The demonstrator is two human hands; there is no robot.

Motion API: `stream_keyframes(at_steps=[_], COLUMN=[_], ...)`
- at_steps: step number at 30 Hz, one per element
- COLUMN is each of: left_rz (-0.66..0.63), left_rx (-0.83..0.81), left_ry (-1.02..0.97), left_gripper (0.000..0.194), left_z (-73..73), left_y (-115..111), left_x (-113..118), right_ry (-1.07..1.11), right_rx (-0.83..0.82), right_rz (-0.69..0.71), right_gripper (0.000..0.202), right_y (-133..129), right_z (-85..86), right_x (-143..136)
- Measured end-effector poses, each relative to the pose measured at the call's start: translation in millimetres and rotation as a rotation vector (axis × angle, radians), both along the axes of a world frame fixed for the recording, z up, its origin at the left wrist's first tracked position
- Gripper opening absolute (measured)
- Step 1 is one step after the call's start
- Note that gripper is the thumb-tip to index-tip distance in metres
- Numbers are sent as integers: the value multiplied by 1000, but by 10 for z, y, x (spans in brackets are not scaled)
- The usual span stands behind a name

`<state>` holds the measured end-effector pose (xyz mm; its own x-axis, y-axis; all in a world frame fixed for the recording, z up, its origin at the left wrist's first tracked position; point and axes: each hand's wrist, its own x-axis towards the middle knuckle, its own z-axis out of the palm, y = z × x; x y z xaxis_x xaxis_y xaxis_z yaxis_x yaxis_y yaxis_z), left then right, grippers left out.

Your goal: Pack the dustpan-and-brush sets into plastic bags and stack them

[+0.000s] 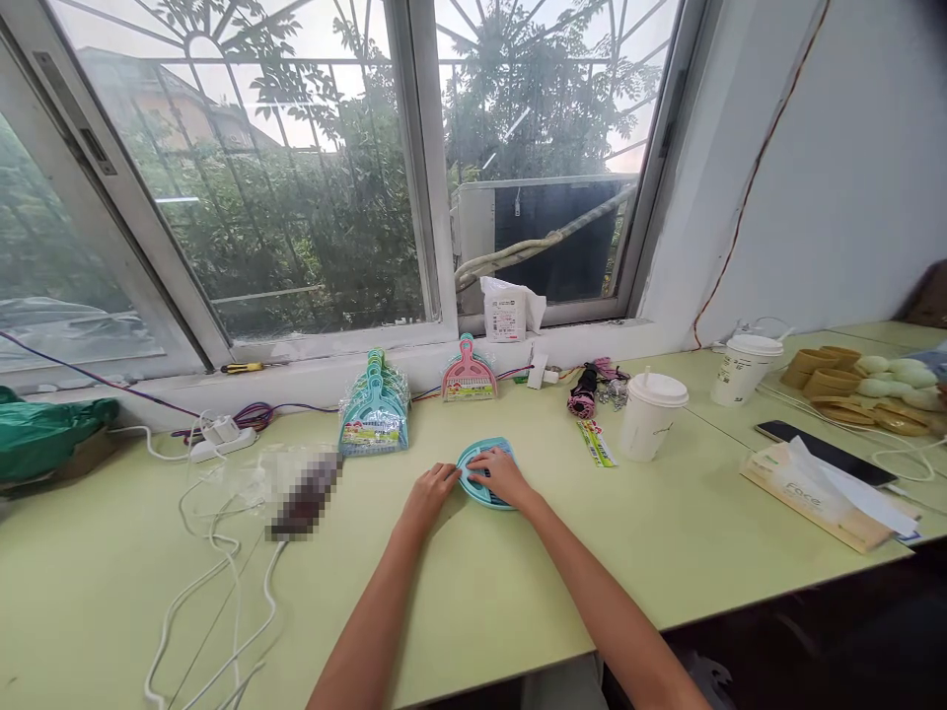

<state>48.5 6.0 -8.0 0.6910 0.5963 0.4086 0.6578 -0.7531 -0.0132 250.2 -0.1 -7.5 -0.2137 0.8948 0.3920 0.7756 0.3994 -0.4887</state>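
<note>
A small teal dustpan point(497, 496) lies on the green table in front of me, its handle side toward the left. My left hand point(430, 493) is at its left end, fingers together at the handle. My right hand point(503, 475) rests over the middle of the dustpan, fingers bent onto it; what the fingertips grip is too small to tell. Farther back stand a stack of wrapped teal dustpan sets point(375, 414) and a pink dustpan set point(469, 377) by the window wall.
White cups point(652, 419), a label card point(596, 444), a tissue pack point(818, 493) and a black phone point(825, 452) are on the right. White cables point(270, 592), a power strip point(223, 444) and a green bag point(51, 434) lie left. The table's front edge point(510, 678) is near my arms.
</note>
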Motion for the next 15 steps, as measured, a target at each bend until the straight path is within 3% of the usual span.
stream_keyframes(at_steps=[15], left_rz=[65], left_rx=[-46], left_ry=[33], left_gripper=[45], left_z=[-60], left_y=[22], left_x=[12], right_ry=[-25], right_rx=[-32], right_rz=[33], right_gripper=[22], right_y=[51], right_z=[-32], right_x=[25])
